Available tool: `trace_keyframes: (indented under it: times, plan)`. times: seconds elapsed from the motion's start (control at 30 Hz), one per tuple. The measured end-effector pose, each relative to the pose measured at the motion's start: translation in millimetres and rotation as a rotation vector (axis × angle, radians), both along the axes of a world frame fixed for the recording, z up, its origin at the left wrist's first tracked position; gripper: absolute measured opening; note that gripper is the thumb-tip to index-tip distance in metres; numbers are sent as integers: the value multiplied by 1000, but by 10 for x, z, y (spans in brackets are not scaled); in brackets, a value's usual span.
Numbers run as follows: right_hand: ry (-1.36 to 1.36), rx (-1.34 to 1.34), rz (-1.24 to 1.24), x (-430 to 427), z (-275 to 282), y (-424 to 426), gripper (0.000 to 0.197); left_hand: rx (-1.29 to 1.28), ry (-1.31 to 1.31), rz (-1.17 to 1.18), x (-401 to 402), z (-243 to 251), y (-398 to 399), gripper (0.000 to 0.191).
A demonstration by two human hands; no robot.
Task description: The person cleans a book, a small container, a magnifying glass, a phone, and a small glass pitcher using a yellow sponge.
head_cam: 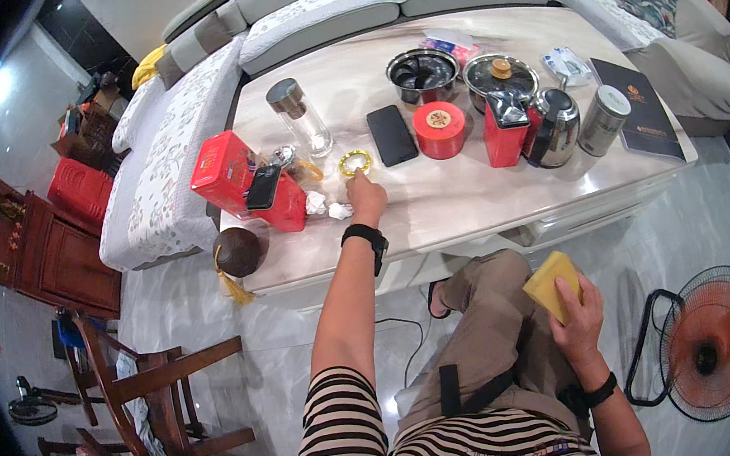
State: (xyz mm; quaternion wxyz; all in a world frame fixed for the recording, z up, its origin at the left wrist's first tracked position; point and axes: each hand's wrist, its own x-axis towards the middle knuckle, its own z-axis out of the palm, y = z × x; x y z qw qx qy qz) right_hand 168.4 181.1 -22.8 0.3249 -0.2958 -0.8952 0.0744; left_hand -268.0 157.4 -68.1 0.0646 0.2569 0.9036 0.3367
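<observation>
My left hand (367, 197) reaches over the near left part of the marble-look coffee table (444, 204), its fingertips at the near edge of a gold-coloured ring or bangle (354, 154); whether they grip it I cannot tell. Crumpled white tissues (340, 210) lie just left of that hand. Beyond the ring stand a clear glass bottle with a metal lid (320, 139) and a black smartphone (393, 136) lying flat. In front of the table, above my right thigh, my right hand (578, 325) holds a yellow sponge or block (553, 283).
Red boxes (221, 170) and a dark round ornament with a tassel (238, 252) stand at the table's left. Pots (423, 74), a red round tin (440, 131), a metal kettle (554, 129) and a canister (603, 120) occupy its right half. A floor fan (717, 342) stands right; wooden chairs (152, 391) left.
</observation>
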Motion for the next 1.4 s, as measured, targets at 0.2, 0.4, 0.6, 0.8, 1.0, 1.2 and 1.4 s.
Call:
trace_keyframes:
  times: [0.2, 0.4, 0.6, 0.8, 1.0, 1.2, 1.4]
  plan:
    - [0, -1, 13, 5, -10, 21, 71, 88, -131, -52, 190, 253, -84, 53]
    - [29, -19, 13, 26, -38, 23, 70, 306, 493, -151, 119, 592, -569, 54]
    - [35, -26, 1, 36, -68, 54, 68, 38, 628, 291, -163, 1035, -1059, 71]
    - [24, -29, -2, 15, -59, 38, 68, 37, 552, 230, -347, 979, -1380, 71]
    - [26, -47, -4, 40, -37, 46, 69, -90, 529, 331, -309, 960, -1419, 66]
    - [33, -58, 30, 23, -28, 51, 69, 240, 539, 72, -478, 856, -1667, 62]
    - [77, -99, 19, 20, -48, 20, 69, 339, 569, 109, -45, 1181, -1746, 54]
